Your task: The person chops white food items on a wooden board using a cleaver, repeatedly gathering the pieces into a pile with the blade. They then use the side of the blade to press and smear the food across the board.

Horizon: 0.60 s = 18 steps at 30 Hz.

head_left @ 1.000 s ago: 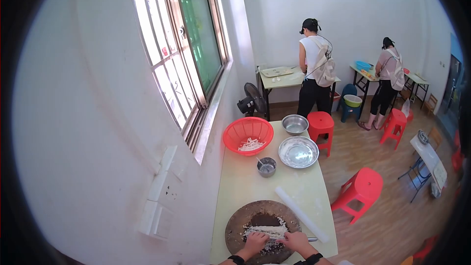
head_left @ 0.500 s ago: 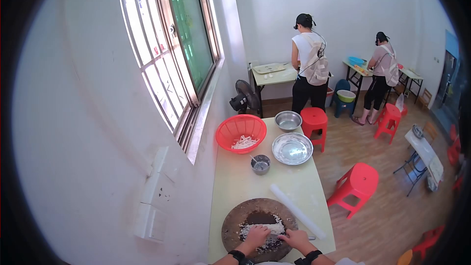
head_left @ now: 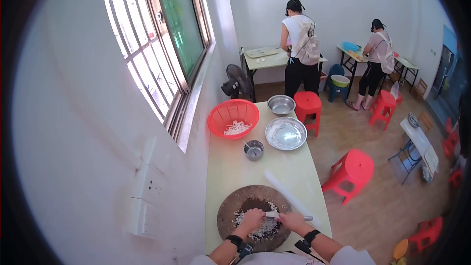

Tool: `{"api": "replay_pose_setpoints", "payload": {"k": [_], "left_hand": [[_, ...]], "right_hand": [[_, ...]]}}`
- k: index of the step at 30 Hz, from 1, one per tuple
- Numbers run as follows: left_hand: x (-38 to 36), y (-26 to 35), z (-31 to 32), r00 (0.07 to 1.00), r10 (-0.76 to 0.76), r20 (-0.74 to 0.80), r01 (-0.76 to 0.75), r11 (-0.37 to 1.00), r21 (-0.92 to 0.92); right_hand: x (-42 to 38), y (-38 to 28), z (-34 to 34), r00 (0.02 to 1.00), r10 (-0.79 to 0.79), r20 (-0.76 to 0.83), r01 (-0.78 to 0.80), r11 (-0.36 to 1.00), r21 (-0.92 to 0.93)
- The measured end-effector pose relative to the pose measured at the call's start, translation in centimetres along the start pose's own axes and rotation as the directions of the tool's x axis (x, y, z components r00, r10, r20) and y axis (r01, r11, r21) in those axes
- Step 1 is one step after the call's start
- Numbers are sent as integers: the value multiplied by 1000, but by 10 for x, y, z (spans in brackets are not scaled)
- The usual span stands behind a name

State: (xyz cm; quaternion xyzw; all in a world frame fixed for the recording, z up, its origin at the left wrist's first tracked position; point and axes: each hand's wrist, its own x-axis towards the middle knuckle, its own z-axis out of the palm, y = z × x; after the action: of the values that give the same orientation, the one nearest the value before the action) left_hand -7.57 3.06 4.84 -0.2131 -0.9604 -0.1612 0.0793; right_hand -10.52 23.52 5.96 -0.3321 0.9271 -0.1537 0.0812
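A round wooden chopping board (head_left: pixel 226 216) lies at the near end of the table, with chopped white bits (head_left: pixel 262 231) scattered over its middle. Above them is a kitchen knife (head_left: pixel 273 214), held crosswise, with pale bits on its blade. My right hand (head_left: pixel 294 221) is closed at its handle end, and the metal handle sticks out to the right. The fingers of my left hand (head_left: pixel 252 220) are closed on the blade's other end. Beyond the board lies a white translucent rod or roll (head_left: pixel 287 194), set diagonally.
A red basket (head_left: pixel 233 113) with white strips, a small metal pot (head_left: pixel 253 150) and two metal basins (head_left: pixel 286 134) stand farther along the table (head_left: pixel 225 172). A wall with a window is left; red stools (head_left: pixel 351 172) stand right. Two people (head_left: pixel 301 54) work at tables behind.
The knife has come up off the chopped bits, its blade now showing between my hands. My hands have shifted slightly, and the whole view has moved a little.
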Motion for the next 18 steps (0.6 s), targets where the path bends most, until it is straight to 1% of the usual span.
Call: {"api": "replay_pose_setpoints", "payload": {"k": [1, 2, 3, 4, 5, 6, 7, 8, 9, 10, 11, 12, 13, 15, 16, 18], "left_hand": [[4, -3, -7, 999, 9, 39, -7, 999, -39], [11, -7, -16, 997, 20, 74, -15, 997, -74], [15, -3, -34, 996, 19, 90, -16, 999, -27], [14, -4, -35, 995, 15, 99, -12, 999, -35], [11, -4, -34, 991, 50, 123, -49, 999, -11], [9, -3, -31, 986, 86, 145, -89, 996, 9], [6, -1, -29, 985, 91, 144, -92, 996, 1], [4, 0, -28, 992, 78, 102, -83, 996, 44], [1, 0, -26, 996, 68, 61, -74, 994, 87], [-5, -5, -20, 995, 77, 64, -82, 994, 79], [-13, -12, -10, 999, 50, -6, -50, 998, 47], [-22, -13, 1, 997, 14, -78, -13, 1000, 12], [-31, -6, 8, 997, 11, -78, -11, 1000, 2], [-52, 1, 17, 969, -80, -235, 108, 988, 109], [-56, 4, 16, 970, -84, -228, 109, 989, 103], [-61, 13, 18, 972, -146, -183, 156, 987, 46]], "right_hand": [[3, -2, -6, 1000, 2, 7, -1, 999, -40], [3, -3, -5, 1000, 2, 8, -2, 999, -41], [1, -4, -3, 996, -9, -86, 6, 1000, -28], [-3, -7, 1, 985, -16, -173, 14, 1000, -12], [-9, -9, 12, 987, -11, -161, 10, 1000, -7], [-13, -9, 27, 979, -32, -201, 31, 999, -9], [-13, -10, 29, 967, -53, -247, 50, 999, -17], [-11, -8, 28, 968, -47, -248, 43, 999, -23], [-6, -6, 26, 970, -68, -233, 67, 998, -10], [-2, -8, 21, 973, -86, -215, 89, 996, 5], [0, -12, 16, 975, -75, -207, 78, 997, 6], [4, -15, 9, 984, -114, -136, 113, 993, -20], [5, -16, 7, 986, -156, -64, 154, 987, -44], [-4, -18, 20, 981, -184, -67, 181, 983, -40], [-8, -19, 26, 975, -210, -78, 208, 978, -36], [-17, -17, 35, 976, -206, -71, 203, 978, -41]]}}
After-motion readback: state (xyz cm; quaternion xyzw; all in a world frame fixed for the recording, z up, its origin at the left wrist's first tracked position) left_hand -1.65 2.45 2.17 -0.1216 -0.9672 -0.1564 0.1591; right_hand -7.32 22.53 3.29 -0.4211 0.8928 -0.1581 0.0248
